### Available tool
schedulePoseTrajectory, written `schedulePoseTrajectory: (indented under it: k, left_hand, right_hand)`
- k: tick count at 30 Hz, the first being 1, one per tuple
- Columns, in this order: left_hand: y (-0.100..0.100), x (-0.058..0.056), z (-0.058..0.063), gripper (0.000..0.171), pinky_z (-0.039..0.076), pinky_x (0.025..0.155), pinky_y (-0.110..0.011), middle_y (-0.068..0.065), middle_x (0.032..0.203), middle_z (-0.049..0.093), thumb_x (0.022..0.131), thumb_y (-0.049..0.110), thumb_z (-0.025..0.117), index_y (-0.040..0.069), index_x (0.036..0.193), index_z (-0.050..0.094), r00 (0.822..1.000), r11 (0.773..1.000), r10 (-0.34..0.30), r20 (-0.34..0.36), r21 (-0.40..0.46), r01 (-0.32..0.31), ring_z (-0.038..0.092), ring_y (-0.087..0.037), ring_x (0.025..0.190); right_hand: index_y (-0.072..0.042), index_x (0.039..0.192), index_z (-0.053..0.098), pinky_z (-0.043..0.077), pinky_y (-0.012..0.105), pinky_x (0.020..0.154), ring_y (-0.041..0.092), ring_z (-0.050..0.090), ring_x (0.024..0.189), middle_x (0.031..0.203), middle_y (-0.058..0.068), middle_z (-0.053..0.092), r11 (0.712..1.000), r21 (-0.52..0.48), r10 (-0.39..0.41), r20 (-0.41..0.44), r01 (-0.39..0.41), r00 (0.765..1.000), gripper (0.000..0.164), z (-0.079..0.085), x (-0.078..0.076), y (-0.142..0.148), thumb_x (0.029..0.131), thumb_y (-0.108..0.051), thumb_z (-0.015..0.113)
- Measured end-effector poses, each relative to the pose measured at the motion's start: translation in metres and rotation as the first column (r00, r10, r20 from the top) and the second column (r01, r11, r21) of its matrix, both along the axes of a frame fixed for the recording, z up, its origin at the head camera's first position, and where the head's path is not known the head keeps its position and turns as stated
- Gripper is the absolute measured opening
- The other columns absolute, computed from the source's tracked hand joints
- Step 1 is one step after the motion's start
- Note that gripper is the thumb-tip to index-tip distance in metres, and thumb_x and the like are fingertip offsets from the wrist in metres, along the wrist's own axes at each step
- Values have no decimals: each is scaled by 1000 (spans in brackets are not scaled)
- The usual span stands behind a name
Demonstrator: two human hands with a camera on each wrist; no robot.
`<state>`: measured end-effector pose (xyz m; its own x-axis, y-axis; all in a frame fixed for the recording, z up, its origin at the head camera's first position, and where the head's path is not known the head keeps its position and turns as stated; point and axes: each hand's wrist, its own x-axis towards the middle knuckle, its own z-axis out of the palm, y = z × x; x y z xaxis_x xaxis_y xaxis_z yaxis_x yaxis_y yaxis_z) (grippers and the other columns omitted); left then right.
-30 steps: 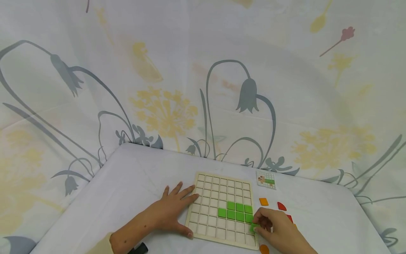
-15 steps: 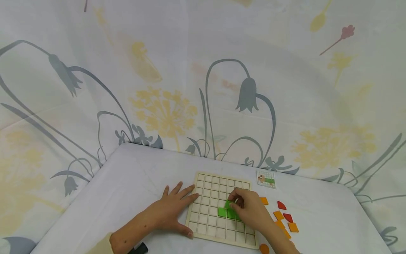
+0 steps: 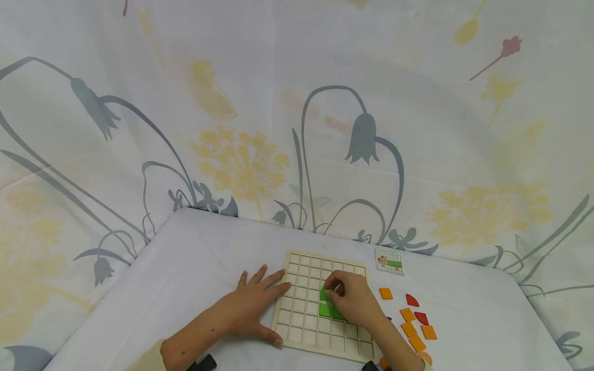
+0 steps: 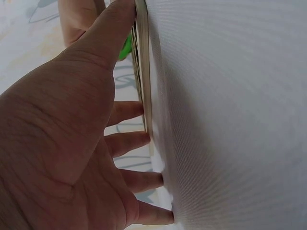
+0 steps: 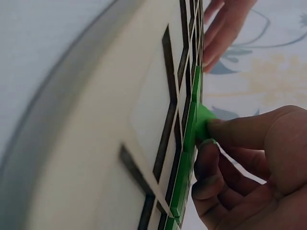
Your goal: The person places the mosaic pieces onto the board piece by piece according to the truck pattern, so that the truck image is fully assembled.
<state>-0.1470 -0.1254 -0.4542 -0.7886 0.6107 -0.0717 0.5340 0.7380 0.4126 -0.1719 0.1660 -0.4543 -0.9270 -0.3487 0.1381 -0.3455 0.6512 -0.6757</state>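
Observation:
A wooden grid board (image 3: 297,322) lies on the table, with several green square tiles (image 3: 325,309) set in its cells. My right hand (image 3: 353,299) pinches one green tile (image 3: 324,294) between thumb and fingers, just above the row of set tiles. In the right wrist view that green tile (image 5: 204,122) is tilted against the board's surface. The right hand hides part of the green block. My left hand (image 3: 250,304) is spread at the board's left edge, its fingers straight; in the left wrist view the fingertips (image 4: 132,143) touch the board's side and the table.
Right of the board lie several orange square tiles (image 3: 409,329), red quarter-round pieces (image 3: 412,300) and an orange round piece (image 3: 425,357). A small pattern card (image 3: 390,262) lies beyond the board's far right corner. Behind the table hangs a flower-printed cloth (image 3: 297,129).
My right hand has carried a green tile from the board's right edge leftward to the left end of the upper green row. The left hand has stayed in place.

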Motion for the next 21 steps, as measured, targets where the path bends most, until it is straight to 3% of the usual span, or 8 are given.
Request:
schedulePoseTrajectory:
  k: [13,17,21]
  left_hand:
    - [2,0,0,119,17,117,-82,-8,176,24,71,80,80,20,165,40,1000,1000,3,0,-13,-3,14,-51,160]
    - [2,-1,0,119,16,117,-82,-7,176,25,70,80,80,21,165,40,1000,1000,14,0,-20,-14,14,-50,160]
    - [1,-1,-1,119,16,118,-81,-6,176,25,69,80,81,23,165,40,1000,999,23,1,-30,-23,14,-49,161]
  right_hand:
    - [-16,97,76,51,24,64,4,54,70,98,-4,65,1000,24,9,-10,-9,1000,16,6,13,18,93,0,77]
    - [-15,99,75,50,24,63,4,54,70,98,-4,66,1000,2,-24,-28,24,999,16,13,24,36,93,0,78]
    - [-16,96,75,48,23,61,3,53,68,95,-6,67,994,24,-108,-56,109,993,20,16,35,59,90,2,80]
